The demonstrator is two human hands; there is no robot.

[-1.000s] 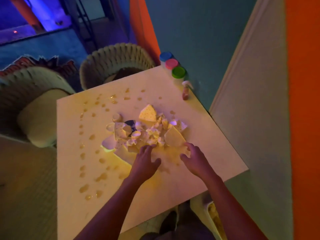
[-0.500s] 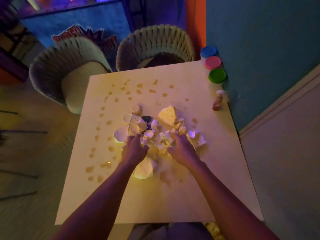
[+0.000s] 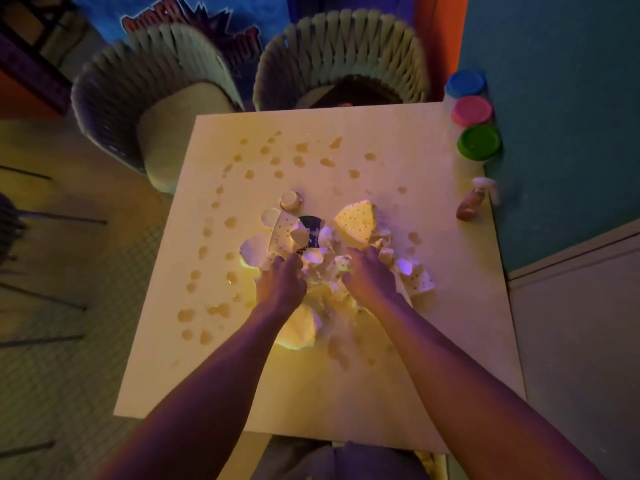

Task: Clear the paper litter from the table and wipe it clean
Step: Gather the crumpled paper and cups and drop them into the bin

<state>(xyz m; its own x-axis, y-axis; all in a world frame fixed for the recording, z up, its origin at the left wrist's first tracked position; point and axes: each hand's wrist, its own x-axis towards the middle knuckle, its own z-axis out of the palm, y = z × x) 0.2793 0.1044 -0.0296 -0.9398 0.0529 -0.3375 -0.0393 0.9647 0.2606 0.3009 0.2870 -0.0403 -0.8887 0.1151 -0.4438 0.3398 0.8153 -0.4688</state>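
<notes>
Dim coloured light falls on a square white table (image 3: 346, 393) with many wet spots (image 3: 221, 310). At the middle of the table lies a heap of paper litter (image 3: 349, 237): dotted paper cups, torn pieces, one small cup (image 3: 290, 199) on its side at the far edge of the heap. What is inside the cups I cannot tell. The left hand (image 3: 281, 284) and the right hand (image 3: 369, 276) both grip into the near side of the heap, fingers curled on paper. Three lidded tubs (image 3: 479, 142) stand at the far right corner of the table, a spray bottle (image 3: 472, 202) near them.
</notes>
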